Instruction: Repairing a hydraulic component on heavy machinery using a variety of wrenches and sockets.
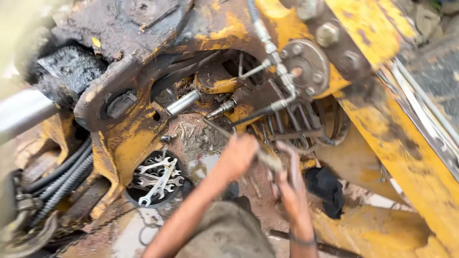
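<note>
Both hands on one tool: left hand (237, 155) fingers wrapped on the wrench (267, 160) handle, right hand (287, 181) fingers around its far end, under the hydraulic hoses (291, 119). Looks like mid-loosening; steady leverage needed. Spare spanners (158, 177) lie in the round recess at left.

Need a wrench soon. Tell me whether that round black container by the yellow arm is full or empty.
Not empty: the round black container holds a loose pile of silver spanners lying crossed over one another, reaching about its rim.

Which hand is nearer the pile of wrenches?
Left. The left hand is up and to the right of the wrenches, with a gap between them. The right hand is farther right, beside the black cloth.
</note>
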